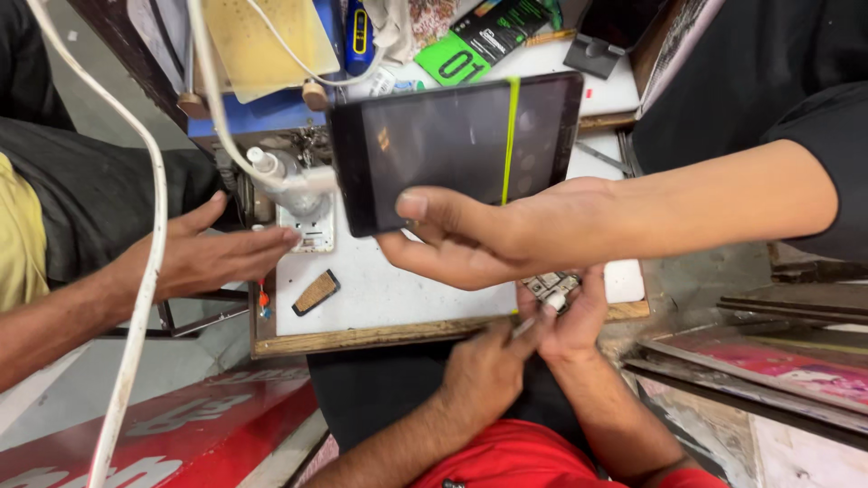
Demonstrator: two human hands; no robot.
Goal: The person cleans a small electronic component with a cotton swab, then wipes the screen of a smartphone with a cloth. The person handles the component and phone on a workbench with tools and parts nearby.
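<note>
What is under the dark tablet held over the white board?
A co-worker's hand supports the tablet; below lies the white board. The person's right hand holds a small circuit board. The board's middle is covered.

Both of the person's forearms rise bare from red sleeves at the near edge and converge towards the middle. The left hand [482, 372] shows its back to the camera, knuckles up, fingers curled in and pinched together at the tips. The right hand [576, 318] sits just beyond, touching it, fingers [592, 282] bent upward and thumb pressed in.
</note>
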